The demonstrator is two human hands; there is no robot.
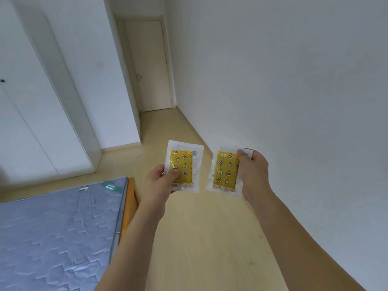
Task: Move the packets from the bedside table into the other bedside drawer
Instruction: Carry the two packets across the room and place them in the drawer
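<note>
Two clear-edged packets with yellow star-and-moon print are held up in front of me over the floor. My left hand [160, 181] pinches the left packet [184, 162] at its lower left edge, thumb on its face. My right hand [253, 173] grips the right packet [224, 171] along its right side, thumb near the top corner. Both packets stand roughly upright and apart from each other. No bedside table or drawer is in view.
A bare grey-blue mattress [54, 232] on a wooden bed frame [130, 204] fills the lower left. White wardrobe doors [31, 122] stand at left, a closed door [149, 66] down the passage, a white wall [294, 80] at right, light wooden floor [201, 238] between.
</note>
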